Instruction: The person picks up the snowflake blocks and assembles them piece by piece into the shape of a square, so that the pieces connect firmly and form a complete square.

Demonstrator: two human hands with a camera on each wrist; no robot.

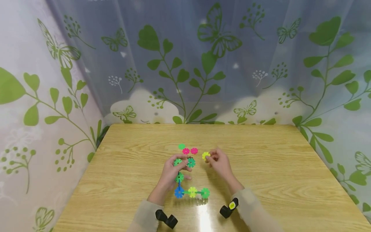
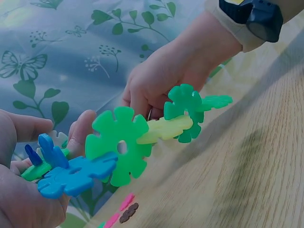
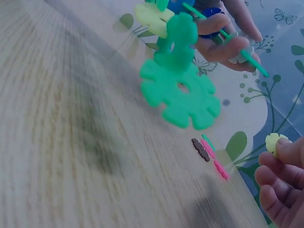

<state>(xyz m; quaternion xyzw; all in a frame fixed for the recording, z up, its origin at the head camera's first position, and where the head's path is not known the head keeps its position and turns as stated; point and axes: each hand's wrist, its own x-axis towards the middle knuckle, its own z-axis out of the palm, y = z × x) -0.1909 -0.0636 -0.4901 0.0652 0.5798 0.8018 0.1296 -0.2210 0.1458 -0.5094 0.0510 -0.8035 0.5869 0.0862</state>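
Observation:
My left hand [image 1: 173, 170] grips a joined chain of snowflake discs [image 1: 192, 192] by its upper green discs [image 1: 177, 162], above the wooden table [image 1: 261, 167]. The chain runs down through a blue disc [image 1: 179, 192], a yellow disc and a green one. In the left wrist view the blue disc [image 2: 71, 173], a green disc [image 2: 121, 145] and a yellow disc [image 2: 164, 130] stick out from my fingers [image 2: 21, 199]. My right hand [image 1: 216, 159] pinches a single yellow disc [image 1: 206, 156] just to the right of the chain; the right wrist view shows that disc [image 3: 275, 142] at my fingertips [image 3: 282, 183].
Loose on the table just beyond my hands lie a green disc [image 1: 181, 146] and two pink discs [image 1: 190, 151]. A small brown piece [image 3: 199, 149] lies beside them. A leaf-printed curtain [image 1: 203, 64] closes off the back and both sides. Black devices [image 1: 166, 219] sit on both wrists.

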